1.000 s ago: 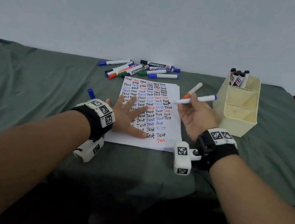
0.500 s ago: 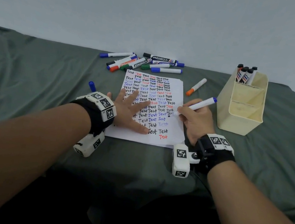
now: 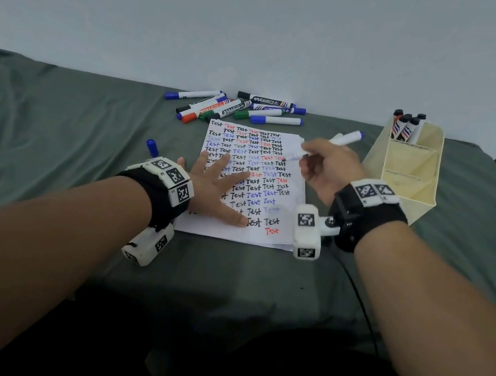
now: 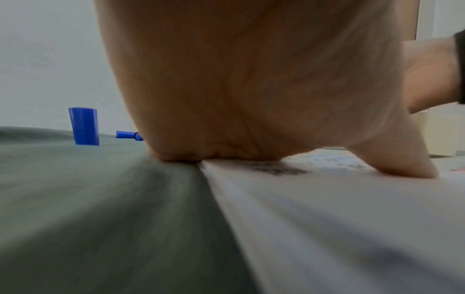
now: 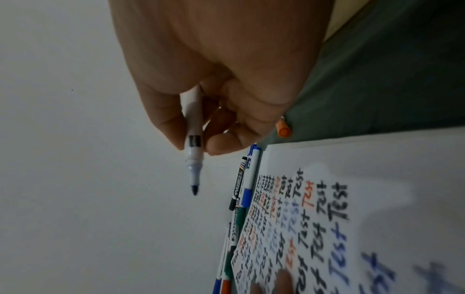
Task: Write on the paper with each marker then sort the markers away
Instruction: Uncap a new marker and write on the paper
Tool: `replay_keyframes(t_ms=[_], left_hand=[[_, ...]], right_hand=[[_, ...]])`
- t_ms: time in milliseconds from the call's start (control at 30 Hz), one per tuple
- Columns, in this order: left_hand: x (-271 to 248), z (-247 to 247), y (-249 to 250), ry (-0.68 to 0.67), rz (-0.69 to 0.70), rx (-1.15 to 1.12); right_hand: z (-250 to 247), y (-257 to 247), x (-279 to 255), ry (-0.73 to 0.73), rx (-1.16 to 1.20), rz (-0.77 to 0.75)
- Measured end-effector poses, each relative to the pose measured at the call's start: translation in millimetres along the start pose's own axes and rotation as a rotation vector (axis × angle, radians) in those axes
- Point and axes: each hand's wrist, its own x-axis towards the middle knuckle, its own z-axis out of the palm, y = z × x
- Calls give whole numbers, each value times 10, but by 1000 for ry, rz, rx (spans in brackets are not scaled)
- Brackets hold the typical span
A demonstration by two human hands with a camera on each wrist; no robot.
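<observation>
Head view: a bed covered with a grey-green sheet (image 3: 56, 135) is set against a plain pale wall (image 3: 263, 24), and a dark panel is visible at the right edge of the frame. A stack of white paper (image 3: 265, 238), filled with rows of the word "Test" in black, blue and red, lies at the middle of the sheet. A loose pile of markers (image 3: 235, 108) lies at the far edge, just beyond the paper. A blue cap (image 3: 151, 146) stands upright on the sheet, near the left edge of the paper. A cream organizer (image 3: 410, 178) stands near the right edge of the sheet, with four markers held upright in its farthest compartment.

The left hand (image 3: 217, 190) is laid flat on the paper with its fingers spread. A blue marker (image 3: 339, 141) is pinched between the thumb and fingers of the right hand (image 3: 329, 167); its uncapped tip (image 5: 194, 190) is shown by the right wrist view to be clear of the paper. An orange-capped marker (image 5: 283, 130) lies on the sheet behind the right hand.

Compared with half a second earlier, the right hand is raised and shifted toward the far right corner of the paper, and the tip is no longer at the paper's right edge. The left hand, cap and organizer are unchanged in position.
</observation>
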Motion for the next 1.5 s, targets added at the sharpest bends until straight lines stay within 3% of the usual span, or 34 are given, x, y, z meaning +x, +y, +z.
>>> replay_keyframes(t_ms=[167, 500, 1200, 1500], left_hand=[[-4, 1, -1, 2, 3, -4], [-13, -27, -22, -18, 25, -37], [6, -21, -19, -10, 16, -39], [13, -19, -27, -14, 11, -47]], right_hand=[[77, 10, 72, -9, 87, -101], [-244, 398, -11, -133, -106, -208], [-223, 450, -29, -110, -355, -216], [-238, 470, -2, -116, -321, -212]])
